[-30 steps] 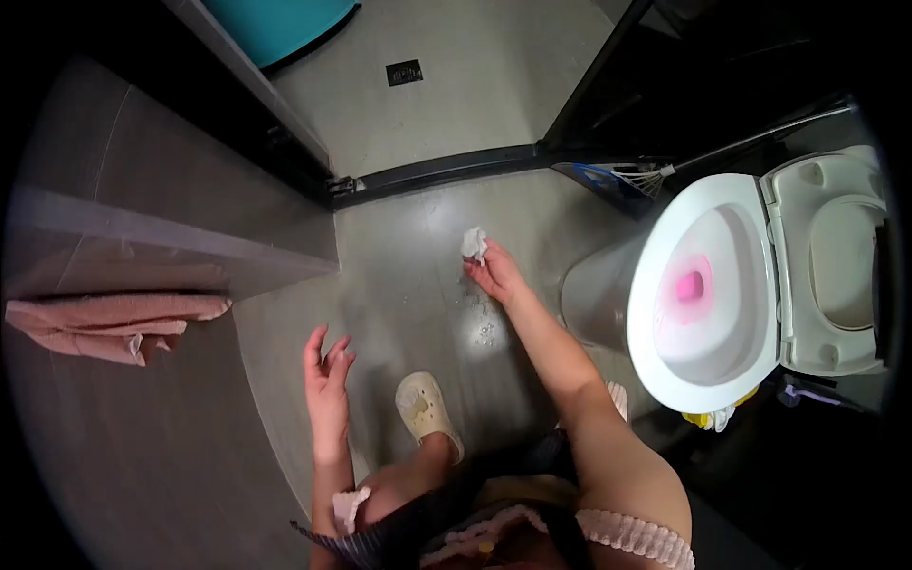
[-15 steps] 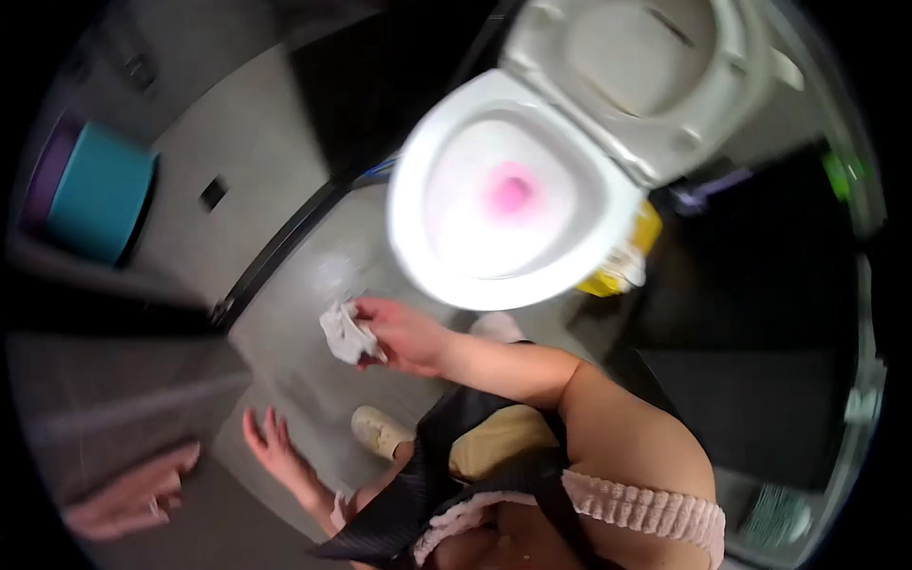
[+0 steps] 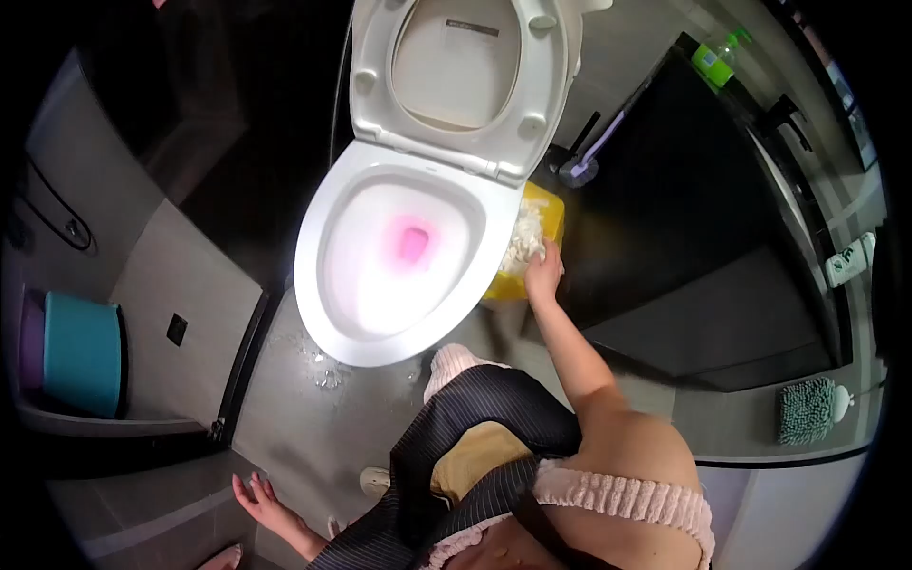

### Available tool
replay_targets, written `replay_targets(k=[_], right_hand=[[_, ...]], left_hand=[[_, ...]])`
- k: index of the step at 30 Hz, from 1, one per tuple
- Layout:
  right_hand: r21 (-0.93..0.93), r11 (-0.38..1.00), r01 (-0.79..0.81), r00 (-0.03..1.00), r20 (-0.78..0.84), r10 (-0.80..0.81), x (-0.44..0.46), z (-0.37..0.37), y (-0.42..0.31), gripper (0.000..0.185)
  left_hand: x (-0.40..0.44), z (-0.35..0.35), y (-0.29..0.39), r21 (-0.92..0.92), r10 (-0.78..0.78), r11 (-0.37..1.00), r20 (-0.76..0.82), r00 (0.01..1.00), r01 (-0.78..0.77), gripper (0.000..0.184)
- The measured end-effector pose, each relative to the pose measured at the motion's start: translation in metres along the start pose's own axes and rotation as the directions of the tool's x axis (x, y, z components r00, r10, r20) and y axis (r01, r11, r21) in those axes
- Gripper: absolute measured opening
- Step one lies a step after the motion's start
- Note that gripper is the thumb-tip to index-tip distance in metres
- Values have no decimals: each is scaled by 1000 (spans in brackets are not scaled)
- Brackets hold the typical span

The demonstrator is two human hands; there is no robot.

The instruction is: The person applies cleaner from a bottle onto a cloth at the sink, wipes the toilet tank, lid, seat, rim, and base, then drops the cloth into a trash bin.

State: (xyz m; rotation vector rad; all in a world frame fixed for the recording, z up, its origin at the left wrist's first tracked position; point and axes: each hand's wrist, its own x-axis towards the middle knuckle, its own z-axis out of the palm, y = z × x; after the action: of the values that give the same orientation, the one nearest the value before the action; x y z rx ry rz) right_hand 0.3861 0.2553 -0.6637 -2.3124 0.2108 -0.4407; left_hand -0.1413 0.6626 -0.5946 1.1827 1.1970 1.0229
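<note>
My right hand point(image 3: 544, 274) reaches down to the yellow bin point(image 3: 557, 215) beside the toilet. Its fingers are curled at the heap of white tissues point(image 3: 525, 236) in the bin. The crumpled tissue under the fingers blends into the heap, and part of the hand's grip is hidden. My left hand point(image 3: 259, 501) hangs low at the left, fingers apart, holding nothing. The toilet bowl point(image 3: 328, 323) stands in front of me with lid and seat raised. Pink liquid point(image 3: 412, 242) lies at the bottom of the bowl.
A toilet brush point(image 3: 581, 169) stands behind the bin. At the right is a dark cabinet point(image 3: 684, 228) carrying a green pump bottle point(image 3: 714, 63). A teal tub point(image 3: 83, 353) sits far left, past a dark floor ledge point(image 3: 249, 347). Drops wet the floor near the toilet's front.
My right hand has moved from the toilet's front left, where it held a crumpled tissue, across to the bin on the right. The view has turned right. My left hand stays low and open.
</note>
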Motion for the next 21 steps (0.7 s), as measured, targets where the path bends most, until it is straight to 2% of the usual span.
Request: replay_targets(k=[1,2,3,4,5,6,7,9,10,11,12,13,14,15,17,18,19,21], right_hand=[[-78,994,74,996,-52,-78,-10,-5,3,43],[-165,977,135,984,-96,-152,-18,-10,7,45],[-170,978,125,984,-107,-144,-20,-14,8,45],[-92,984,-149,978,-158,134,-17,-17,7,47],[2,913,-407,898,-183,401,-10,-19,5,48],[38,894,-447,887,-112,448,-5,-19,7,53],[42,891,-452,883,-118,454,-4,-20,10,53],[-151,956,-253,967,-8,255,8,-17,13,55],[-257,958,-129,989,38,144,15,-12,18,47],[-254,958,-136,988,37,150,25,-6,22,47],[-364,926,-95,985,100,140,37,-1,22,40],[-466,884,-49,976,164,141,47,3,24,34],[-574,816,69,982,182,45,54,8,27,23],[-572,818,63,982,181,51,60,11,25,23],[-666,677,314,904,427,0,63,19,14,20],[-654,616,439,840,543,-23,59,20,4,25],[-652,621,435,839,543,-17,60,32,9,25],[-547,605,578,607,784,129,75,98,59,33]], left_hand=[[6,8,4,-9,2,1000,3,1000,-1,45],[14,18,9,-4,36,999,73,997,-36,45],[21,31,15,0,72,997,151,986,-73,46],[26,45,21,-31,74,997,173,982,-70,46],[28,61,27,-39,79,997,185,980,-73,46],[28,76,34,-52,100,995,236,967,-90,46],[28,85,38,-64,120,992,283,951,-106,46],[32,95,38,-59,111,994,337,935,-96,48],[28,97,42,-37,158,987,411,898,-156,49],[25,99,43,-21,198,976,484,852,-215,49],[23,96,42,-5,231,965,484,844,-261,50],[20,87,40,0,232,964,489,841,-266,50],[17,75,36,27,209,968,465,861,-249,50],[14,64,35,52,185,972,437,880,-230,50],[-2,44,42,149,95,977,341,935,-154,50],[-1,25,38,157,97,975,347,933,-160,50],[1,4,31,203,45,973,303,952,-111,48],[-3,-11,31,244,1,968,252,968,-65,46]])
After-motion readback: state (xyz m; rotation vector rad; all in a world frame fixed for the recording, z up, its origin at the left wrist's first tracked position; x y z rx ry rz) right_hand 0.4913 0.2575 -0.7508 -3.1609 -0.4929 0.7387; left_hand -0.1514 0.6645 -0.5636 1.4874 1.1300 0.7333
